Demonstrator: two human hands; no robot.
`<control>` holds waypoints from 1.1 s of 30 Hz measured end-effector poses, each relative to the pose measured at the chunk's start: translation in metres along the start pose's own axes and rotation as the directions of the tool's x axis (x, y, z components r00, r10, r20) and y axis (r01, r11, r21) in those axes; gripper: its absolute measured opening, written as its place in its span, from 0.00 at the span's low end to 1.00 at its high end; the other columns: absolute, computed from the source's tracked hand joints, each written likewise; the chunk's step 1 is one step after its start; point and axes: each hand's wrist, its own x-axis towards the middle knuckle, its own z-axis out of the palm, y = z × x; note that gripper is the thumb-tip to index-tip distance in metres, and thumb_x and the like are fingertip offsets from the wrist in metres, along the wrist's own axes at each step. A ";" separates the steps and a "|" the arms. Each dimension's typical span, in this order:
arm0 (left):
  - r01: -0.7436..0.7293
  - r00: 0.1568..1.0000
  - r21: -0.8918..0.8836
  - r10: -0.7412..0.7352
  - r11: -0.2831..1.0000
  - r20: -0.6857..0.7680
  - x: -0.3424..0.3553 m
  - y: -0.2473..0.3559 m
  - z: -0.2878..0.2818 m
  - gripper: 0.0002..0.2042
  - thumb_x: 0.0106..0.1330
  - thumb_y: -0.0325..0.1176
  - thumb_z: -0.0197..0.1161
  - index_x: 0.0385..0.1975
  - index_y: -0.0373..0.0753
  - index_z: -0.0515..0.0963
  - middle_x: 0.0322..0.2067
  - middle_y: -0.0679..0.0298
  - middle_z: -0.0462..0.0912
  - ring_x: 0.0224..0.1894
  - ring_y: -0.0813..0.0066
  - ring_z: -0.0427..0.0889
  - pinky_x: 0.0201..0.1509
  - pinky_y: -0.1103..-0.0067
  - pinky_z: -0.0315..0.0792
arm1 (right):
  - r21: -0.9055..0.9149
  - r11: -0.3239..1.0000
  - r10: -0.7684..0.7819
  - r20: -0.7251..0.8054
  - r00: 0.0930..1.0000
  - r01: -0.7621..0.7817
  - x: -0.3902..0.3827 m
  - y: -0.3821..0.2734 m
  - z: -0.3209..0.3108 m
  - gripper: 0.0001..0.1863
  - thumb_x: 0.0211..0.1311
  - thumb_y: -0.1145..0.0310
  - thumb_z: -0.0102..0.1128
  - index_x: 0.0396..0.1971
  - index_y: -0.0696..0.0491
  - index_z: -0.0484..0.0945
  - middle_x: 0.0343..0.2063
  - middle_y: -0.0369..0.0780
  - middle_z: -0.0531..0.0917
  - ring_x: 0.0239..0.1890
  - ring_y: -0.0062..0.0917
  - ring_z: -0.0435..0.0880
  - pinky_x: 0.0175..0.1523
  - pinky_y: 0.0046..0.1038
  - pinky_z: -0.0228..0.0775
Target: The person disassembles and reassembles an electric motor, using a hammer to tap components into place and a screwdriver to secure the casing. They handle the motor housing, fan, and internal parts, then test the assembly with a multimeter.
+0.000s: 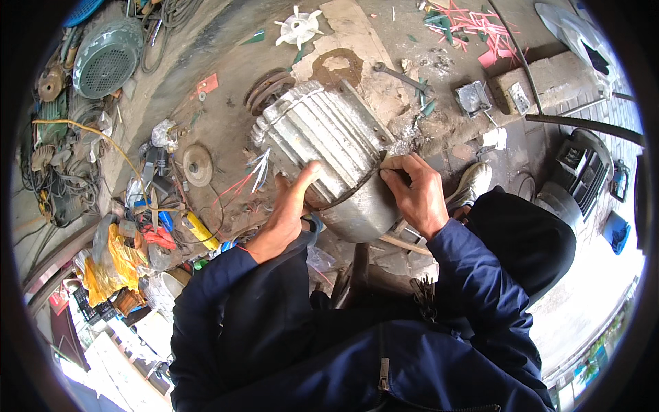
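Observation:
A silver electric motor (322,141) with a ribbed housing lies tilted in front of me, its smooth metal end cover (360,209) towards me. My left hand (285,216) grips the motor's left side, thumb on the ribs, the other fingers mostly hidden. Closed in a pinch, my right hand (419,189) rests at the seam between housing and cover. Whatever is between those fingertips is too small to make out. Loose coloured wires (259,170) stick out of the motor's left side. Against its far left end sits a grooved pulley (268,90).
A white fan wheel (298,27), a wrench (403,77) and a small metal box (473,98) lie beyond the motor. Tools and a yellow tube (199,230) clutter the left. Another motor (582,172) stands at right. A green fan cover (108,58) is far left.

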 end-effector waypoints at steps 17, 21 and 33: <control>0.026 0.999 0.032 -0.027 0.999 0.019 0.006 -0.005 -0.010 0.36 0.70 0.55 0.67 0.69 0.36 0.67 0.61 0.54 0.77 0.60 0.61 0.80 0.58 0.63 0.79 | -0.018 0.997 -0.077 -0.030 0.997 0.077 0.002 0.007 0.000 0.07 0.62 0.73 0.72 0.37 0.58 0.84 0.33 0.49 0.84 0.35 0.47 0.86 0.42 0.38 0.79; 0.040 0.998 0.043 -0.042 0.998 0.042 0.011 -0.006 -0.013 0.35 0.70 0.55 0.67 0.67 0.36 0.69 0.60 0.55 0.78 0.59 0.64 0.81 0.58 0.64 0.80 | -0.029 0.998 -0.063 -0.013 0.998 0.062 0.001 0.007 0.000 0.07 0.62 0.72 0.72 0.36 0.58 0.82 0.33 0.50 0.83 0.35 0.49 0.85 0.41 0.40 0.79; 0.024 1.000 0.058 -0.025 0.998 0.013 0.008 -0.006 -0.009 0.35 0.70 0.56 0.67 0.67 0.37 0.68 0.60 0.56 0.77 0.60 0.63 0.80 0.59 0.61 0.79 | -0.117 0.978 -0.174 -0.023 0.984 0.170 0.002 0.008 0.004 0.07 0.65 0.74 0.70 0.37 0.59 0.81 0.32 0.48 0.82 0.32 0.47 0.84 0.38 0.39 0.77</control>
